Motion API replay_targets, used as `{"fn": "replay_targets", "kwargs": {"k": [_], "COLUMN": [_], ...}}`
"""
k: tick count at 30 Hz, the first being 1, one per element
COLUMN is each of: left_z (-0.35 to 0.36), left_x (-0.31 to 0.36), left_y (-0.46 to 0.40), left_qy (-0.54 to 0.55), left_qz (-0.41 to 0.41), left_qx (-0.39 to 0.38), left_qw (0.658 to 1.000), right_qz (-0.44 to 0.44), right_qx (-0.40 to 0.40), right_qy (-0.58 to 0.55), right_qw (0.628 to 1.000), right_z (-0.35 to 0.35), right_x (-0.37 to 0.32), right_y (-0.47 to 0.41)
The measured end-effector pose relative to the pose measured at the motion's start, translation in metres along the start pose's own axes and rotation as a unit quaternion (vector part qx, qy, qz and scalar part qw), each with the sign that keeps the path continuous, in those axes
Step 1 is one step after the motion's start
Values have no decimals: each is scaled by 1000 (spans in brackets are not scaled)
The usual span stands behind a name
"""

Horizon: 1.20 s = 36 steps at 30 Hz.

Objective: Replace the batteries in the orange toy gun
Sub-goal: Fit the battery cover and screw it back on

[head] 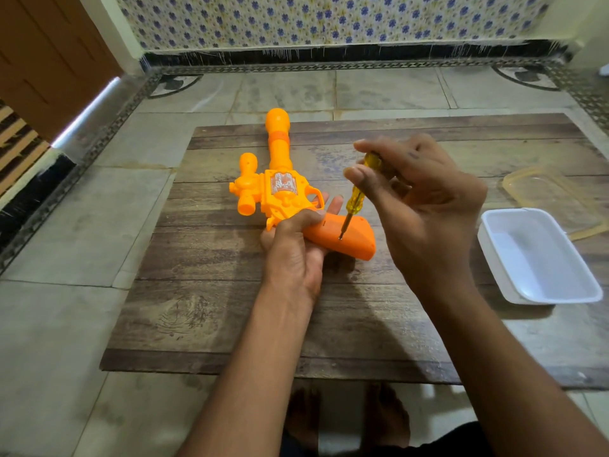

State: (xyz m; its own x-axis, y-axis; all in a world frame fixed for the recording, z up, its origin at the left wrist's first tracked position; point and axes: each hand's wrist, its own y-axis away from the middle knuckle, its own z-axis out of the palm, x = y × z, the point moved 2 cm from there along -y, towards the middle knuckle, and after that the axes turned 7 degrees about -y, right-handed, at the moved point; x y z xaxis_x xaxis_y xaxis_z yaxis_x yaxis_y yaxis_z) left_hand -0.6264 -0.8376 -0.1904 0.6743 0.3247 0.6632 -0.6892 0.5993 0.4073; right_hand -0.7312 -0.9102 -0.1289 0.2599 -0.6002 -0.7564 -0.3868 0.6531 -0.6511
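The orange toy gun [280, 179] lies on its side on a wooden board [230, 308], barrel pointing away from me, grip toward the right. My left hand [295, 255] holds the gun where the grip meets the body, thumb on top and fingers underneath. My right hand [425, 206] pinches the yellow translucent handle of a screwdriver [357, 196] between thumb and fingers. The screwdriver stands nearly upright, and its metal tip sits on a screw in the grip's side panel [349, 234].
A white plastic tray [540, 291] sits on the board's right edge. Behind it lies a clear lid with a yellowish rim [514, 189]. The board rests on a tiled floor [66, 225] before a patterned wall, and my feet show under its near edge.
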Motion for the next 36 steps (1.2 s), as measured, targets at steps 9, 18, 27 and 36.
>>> {"fn": "replay_targets", "kwargs": {"k": [9, 18, 27, 36], "left_z": [3, 5, 7, 4], "left_x": [1, 5, 6, 1], "left_y": [2, 5, 6, -2], "left_qy": [-9, 2, 6, -19], "left_qz": [-12, -6, -1, -15], "left_qx": [-9, -8, -15, 3], "left_qw": [1000, 1000, 1000, 1000], "right_qz": [-28, 12, -16, 4], "right_qx": [1, -54, -3, 9], "right_qy": [17, -87, 13, -35], "right_qw": [999, 995, 1000, 999], "right_z": [0, 3, 3, 2], "right_x": [1, 1, 4, 9], "right_y": [2, 5, 3, 3]}}
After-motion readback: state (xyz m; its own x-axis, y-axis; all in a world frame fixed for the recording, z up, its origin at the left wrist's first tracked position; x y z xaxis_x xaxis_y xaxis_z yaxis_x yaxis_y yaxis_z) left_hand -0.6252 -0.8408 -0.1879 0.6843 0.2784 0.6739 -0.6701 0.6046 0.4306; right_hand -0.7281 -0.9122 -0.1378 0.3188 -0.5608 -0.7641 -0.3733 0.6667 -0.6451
